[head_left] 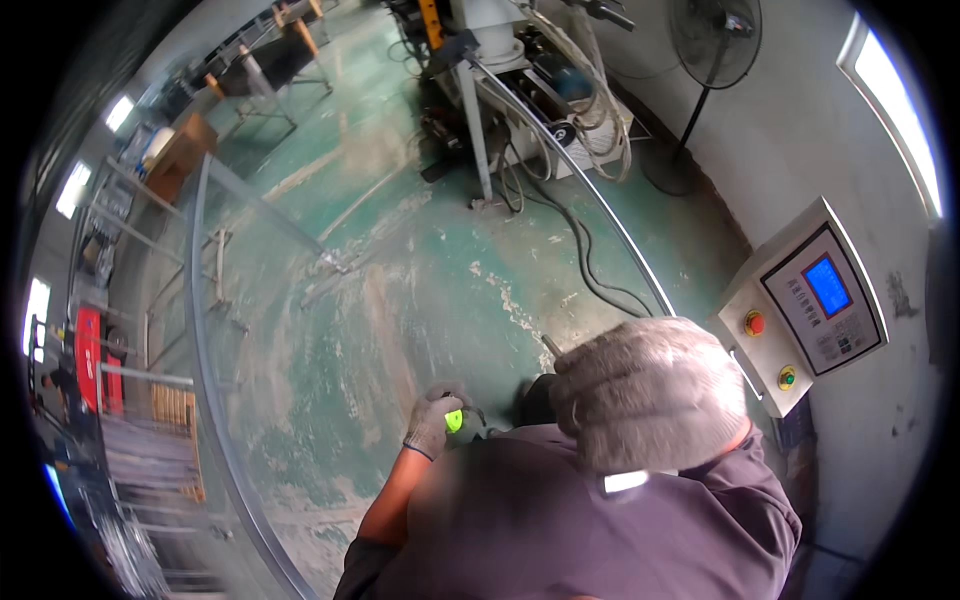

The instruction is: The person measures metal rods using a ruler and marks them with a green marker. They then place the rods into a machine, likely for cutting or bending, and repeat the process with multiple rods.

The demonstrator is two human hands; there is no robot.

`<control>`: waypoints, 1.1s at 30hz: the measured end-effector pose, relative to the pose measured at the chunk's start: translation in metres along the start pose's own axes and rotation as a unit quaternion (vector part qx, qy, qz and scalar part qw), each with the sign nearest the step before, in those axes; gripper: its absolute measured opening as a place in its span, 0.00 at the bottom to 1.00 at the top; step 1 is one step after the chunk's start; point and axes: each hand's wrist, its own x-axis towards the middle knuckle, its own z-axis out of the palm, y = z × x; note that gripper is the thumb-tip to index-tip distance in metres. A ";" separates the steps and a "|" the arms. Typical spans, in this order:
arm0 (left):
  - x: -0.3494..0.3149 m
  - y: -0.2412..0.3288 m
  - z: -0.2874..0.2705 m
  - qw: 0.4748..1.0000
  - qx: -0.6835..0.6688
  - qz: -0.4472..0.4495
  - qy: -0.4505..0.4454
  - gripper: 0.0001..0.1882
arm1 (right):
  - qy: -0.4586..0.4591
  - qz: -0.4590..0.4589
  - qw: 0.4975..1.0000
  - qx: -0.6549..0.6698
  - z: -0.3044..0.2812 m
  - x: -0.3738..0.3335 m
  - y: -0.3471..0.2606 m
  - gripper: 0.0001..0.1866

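Note:
My left hand (436, 420), in a grey knitted glove, is low in front of my torso with its fingers closed round a small bright yellow-green thing (454, 421), whose kind is not clear. A dark part sticks out beside it. My right hand (650, 395), also gloved, is raised very close to the camera, its fingers curled. What it holds, if anything, is hidden; a small bright white patch (626, 482) shows just below it. Behind the right hand disappears the near end of a long metal bar (600, 200), which runs back to a machine (495, 45).
A control box (810, 300) with a blue screen, a red button and a green button stands at the right. Dark cables (585, 250) lie on the green floor. A curved-looking metal rail (205, 370) passes at left; a standing fan (715, 40) is by the wall.

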 end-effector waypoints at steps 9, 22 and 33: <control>0.181 0.153 0.018 0.972 0.193 0.065 -0.119 0.25 | 0.038 -0.022 0.996 0.074 -0.035 0.077 0.161 0.13; 0.364 0.376 0.078 0.946 0.172 0.091 -0.259 0.23 | 0.121 0.239 0.922 -0.279 -0.098 0.106 0.411 0.13; 0.561 0.463 0.062 0.888 0.330 0.103 -0.302 0.25 | 0.646 0.558 0.517 -0.065 -0.141 0.017 0.660 0.17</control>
